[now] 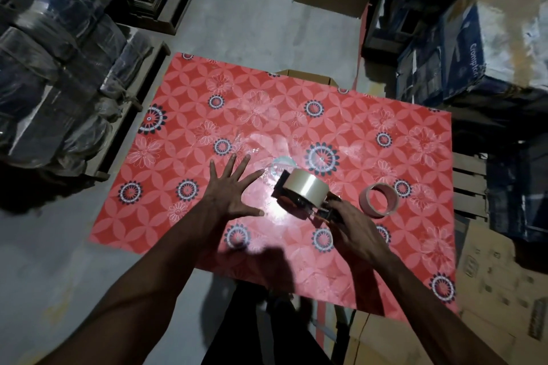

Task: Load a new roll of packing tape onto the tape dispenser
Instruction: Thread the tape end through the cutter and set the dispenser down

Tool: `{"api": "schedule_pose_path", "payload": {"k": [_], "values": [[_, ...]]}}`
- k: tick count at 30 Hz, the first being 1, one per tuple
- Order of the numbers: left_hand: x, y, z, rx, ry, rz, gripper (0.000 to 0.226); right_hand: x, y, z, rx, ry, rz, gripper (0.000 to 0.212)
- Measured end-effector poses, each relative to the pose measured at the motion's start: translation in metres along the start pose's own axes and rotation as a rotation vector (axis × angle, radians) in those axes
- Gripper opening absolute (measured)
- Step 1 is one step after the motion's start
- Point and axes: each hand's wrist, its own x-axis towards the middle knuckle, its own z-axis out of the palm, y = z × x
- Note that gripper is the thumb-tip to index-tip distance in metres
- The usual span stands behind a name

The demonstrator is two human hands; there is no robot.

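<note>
**Roll looks seated, now you need to thread it**

So from where you're standing, the glossy clear-tan roll of packing tape [305, 187] already sits on the hub of the black hand-held tape dispenser [281, 187]. The dispenser is lying on the red flower-patterned table [207, 98], just right of the middle. I'd say the mounting step is basically done. The pinkish cardboard ring [385, 212] just beside it on the right looks like a spent core, but I can't be sure.

Your right hand [350, 224] has its fingers curled round the dispenser's back end, gripping it and holding it low against the table. Your left hand [229, 191] holds nothing: palm down, fingers splayed wide, just left of the dispenser. I can't tell whether it touches the tabletop.

Next move, my guess: that free left hand needs to find the loose tape end, peel it up and feed it towards the front plate. It's too dim to see the end itself, so feel for it with a nail.
</note>
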Motion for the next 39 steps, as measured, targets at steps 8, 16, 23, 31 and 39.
{"api": "schedule_pose_path", "payload": {"k": [8,16,23,31,39], "values": [[0.003,0.004,-0.007,-0.002,-0.037,-0.015,0.125,-0.015,0.001,-0.014,-0.077,-0.032,-0.015,0.041],[0.004,0.015,-0.012,0.276,0.084,0.256,0.137,-0.004,-0.004,-0.024,-0.146,-0.225,-0.041,0.052],[-0.007,0.012,-0.003,-0.161,0.054,0.233,0.118,0.011,-0.016,-0.034,-0.217,-0.294,-0.091,0.053],[0.013,0.032,-0.012,0.005,0.020,0.330,0.097,0.027,-0.055,-0.044,-0.515,-0.294,-0.091,0.061],[0.019,0.024,-0.008,-0.068,-0.029,0.317,0.101,0.050,-0.096,-0.061,-0.655,-0.365,-0.046,0.047]]}}
